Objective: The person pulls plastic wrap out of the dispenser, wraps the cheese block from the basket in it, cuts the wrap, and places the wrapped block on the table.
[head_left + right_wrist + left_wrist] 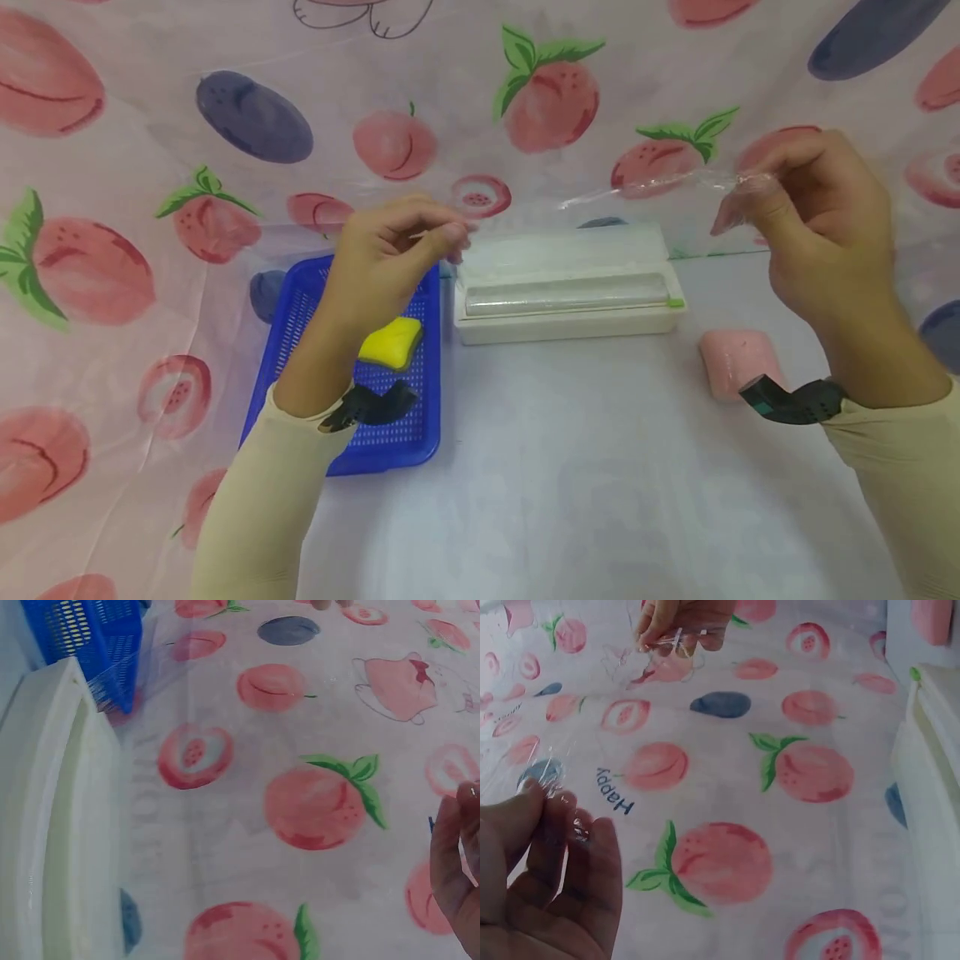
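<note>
A thin sheet of clear plastic wrap stretches in the air between two raised hands. My right hand pinches its bunched end between thumb and fingers. The left hand pinches the other end; in the left wrist view, shiny film lies over the fingertips. Below and between the hands stands a white wrap dispenser, its translucent lid raised at the back. Inside it lies the roll of wrap, with a small green piece at the right end.
Under the left forearm is a blue plastic basket with a yellow pillow-shaped thing in it. A pink rounded block sits on the white table near the right wrist. Behind hangs a peach-printed sheet.
</note>
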### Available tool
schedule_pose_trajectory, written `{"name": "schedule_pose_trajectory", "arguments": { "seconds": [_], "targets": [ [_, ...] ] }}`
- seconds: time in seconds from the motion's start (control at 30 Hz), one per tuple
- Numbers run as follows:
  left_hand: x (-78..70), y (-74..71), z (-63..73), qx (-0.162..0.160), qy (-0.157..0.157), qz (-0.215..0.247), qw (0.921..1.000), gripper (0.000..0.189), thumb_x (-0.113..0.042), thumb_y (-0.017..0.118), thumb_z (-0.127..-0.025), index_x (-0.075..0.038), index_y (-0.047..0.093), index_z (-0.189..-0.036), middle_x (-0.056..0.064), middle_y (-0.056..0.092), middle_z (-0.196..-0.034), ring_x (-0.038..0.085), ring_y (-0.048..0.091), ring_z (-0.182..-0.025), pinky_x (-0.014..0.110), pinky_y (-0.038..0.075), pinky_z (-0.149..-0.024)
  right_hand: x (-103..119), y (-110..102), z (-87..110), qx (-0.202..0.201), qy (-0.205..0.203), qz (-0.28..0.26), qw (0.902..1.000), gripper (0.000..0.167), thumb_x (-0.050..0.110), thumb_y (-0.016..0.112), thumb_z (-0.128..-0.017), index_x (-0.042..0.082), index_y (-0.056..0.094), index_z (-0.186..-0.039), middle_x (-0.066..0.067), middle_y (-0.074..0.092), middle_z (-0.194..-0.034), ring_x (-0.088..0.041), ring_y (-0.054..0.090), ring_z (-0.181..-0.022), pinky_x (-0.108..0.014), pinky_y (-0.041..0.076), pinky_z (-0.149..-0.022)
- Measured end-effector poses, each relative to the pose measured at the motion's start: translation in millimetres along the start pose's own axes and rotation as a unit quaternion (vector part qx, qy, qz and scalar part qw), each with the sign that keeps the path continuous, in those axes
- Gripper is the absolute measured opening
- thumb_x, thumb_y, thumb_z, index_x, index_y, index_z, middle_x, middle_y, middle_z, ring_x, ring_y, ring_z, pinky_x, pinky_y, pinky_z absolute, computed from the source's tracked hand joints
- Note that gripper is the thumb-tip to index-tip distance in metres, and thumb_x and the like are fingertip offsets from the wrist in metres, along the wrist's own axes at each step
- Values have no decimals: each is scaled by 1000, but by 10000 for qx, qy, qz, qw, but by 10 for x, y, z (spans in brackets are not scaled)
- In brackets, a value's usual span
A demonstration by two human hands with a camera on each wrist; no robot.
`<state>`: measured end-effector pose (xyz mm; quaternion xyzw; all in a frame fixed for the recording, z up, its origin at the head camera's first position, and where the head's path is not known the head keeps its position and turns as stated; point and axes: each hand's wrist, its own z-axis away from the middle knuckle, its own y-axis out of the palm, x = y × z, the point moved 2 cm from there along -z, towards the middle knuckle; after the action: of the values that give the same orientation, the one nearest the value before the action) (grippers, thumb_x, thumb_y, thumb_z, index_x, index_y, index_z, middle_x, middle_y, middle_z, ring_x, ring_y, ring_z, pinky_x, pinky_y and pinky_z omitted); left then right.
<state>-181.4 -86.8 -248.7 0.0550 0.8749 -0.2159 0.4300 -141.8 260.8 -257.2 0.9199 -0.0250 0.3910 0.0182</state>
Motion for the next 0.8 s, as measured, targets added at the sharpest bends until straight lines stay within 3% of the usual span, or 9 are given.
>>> {"name": "schedule_pose_trajectory", "arguments": {
  "seconds": [0.13,0.23,0.33,0.43,0.5,0.57,0.63,0.73,0.8],
  "targets": [
    [14,96,211,530,213,-166,9982,9,6,70,-91,2,77,-97,5,68,-83,14,60,-75,23,51,-65,-34,-87,231,547,-7,-329,9980,11,-13,57,-95,-22,52,-97,-8,64,-89,-15,68,-77,-17,56,-79],
    [-3,144,391,614,285,-270,9973,7,1,73,-91,-1,78,-96,4,68,-82,12,56,-74,24,45,-62,-13,-126,413,734,-139,-519,9959,12,-11,59,-96,-22,53,-97,-10,66,-90,-15,68,-80,-16,56,-81],
    [-46,193,600,797,352,-235,9959,8,2,73,-91,-3,78,-95,5,71,-86,13,60,-77,24,49,-64,31,-127,599,917,-289,-966,9907,12,-10,60,-96,-21,55,-98,-13,65,-90,-17,67,-82,-17,57,-82],
    [-65,254,822,1262,399,-131,9911,13,5,73,-89,-4,78,-97,5,73,-88,11,61,-78,24,51,-65,45,-112,836,1289,-369,-1511,9794,12,-11,60,-96,-21,54,-99,-15,65,-91,-19,64,-87,-18,56,-84],
    [-59,294,977,1714,370,-99,9845,16,4,72,-90,-7,79,-100,1,72,-88,9,61,-78,22,52,-66,18,-128,1028,1715,-258,-1565,9723,9,-11,58,-96,-19,55,-100,-14,64,-94,-18,61,-91,-18,54,-83],
    [-43,344,1141,2148,332,-92,9761,17,1,72,-92,-10,79,-102,-2,71,-88,6,60,-79,20,52,-67,-27,-179,1248,2188,35,-1345,9665,7,-15,58,-94,-15,58,-101,-10,63,-97,-16,58,-94,-19,51,-82],
    [-18,398,1319,2501,192,-115,9680,16,-5,70,-95,-14,79,-104,-4,71,-90,4,60,-81,17,52,-68,-59,-254,1478,2582,450,-802,9617,21,-22,58,-89,-7,62,-103,-5,65,-97,-11,58,-93,-19,50,-81],
    [49,493,1590,2781,-94,-201,9603,14,-15,67,-99,-17,79,-105,-7,70,-89,2,59,-82,16,52,-70,-95,-369,1789,3020,1085,-176,9469,41,-28,59,-80,5,67,-103,1,68,-94,-9,60,-87,-18,49,-80],
    [119,561,1768,2885,-469,-245,9560,15,-20,66,-100,-19,80,-106,-10,69,-89,0,58,-84,15,51,-71,-110,-422,1963,3244,1411,213,9351,47,-27,61,-78,12,69,-103,5,71,-94,-7,63,-85,-18,50,-80]
  ]
}}
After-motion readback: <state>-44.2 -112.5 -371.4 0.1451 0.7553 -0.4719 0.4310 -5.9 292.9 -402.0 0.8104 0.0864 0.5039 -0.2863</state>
